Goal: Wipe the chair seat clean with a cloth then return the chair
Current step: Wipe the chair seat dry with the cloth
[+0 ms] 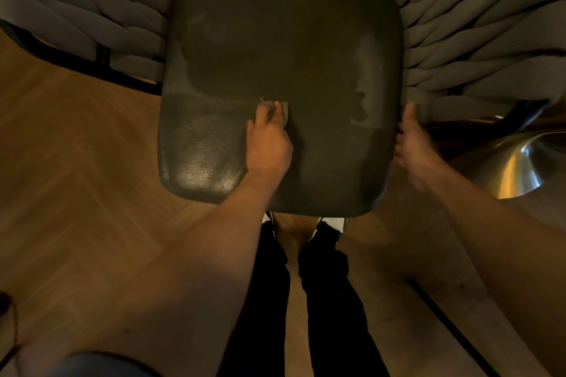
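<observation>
Two hands are at work on the dark, rounded leather-look chair seat [275, 40], and each carries its own risk. The left hand [268, 144] lies on the seat with its fingers curled over a small grey cloth [283, 109], pressing it to the leather. So little cloth shows beyond the fingertips that, I judge, it could bunch or slip out during a stroke, leaving bare fingers smearing the seat. The right hand [412, 144] sits at the seat's right edge, thumb raised along the rim; its fingers are blurred, so I cannot tell whether they grip the edge or only brace it. If that hold is loose, a firm wipe might skid the chair on the smooth herringbone wooden floor [76, 162].

Just beyond the right hand, pale patches [363, 92] mark the leather where the surface looks worn or flaking; hard rubbing there may lift more. Near the left hand the seat has a grainy sheen, while farther off it is dull and smudged, probably still unwiped. Farthest away, grey woven straps [92, 9] fan around the seat.
</observation>
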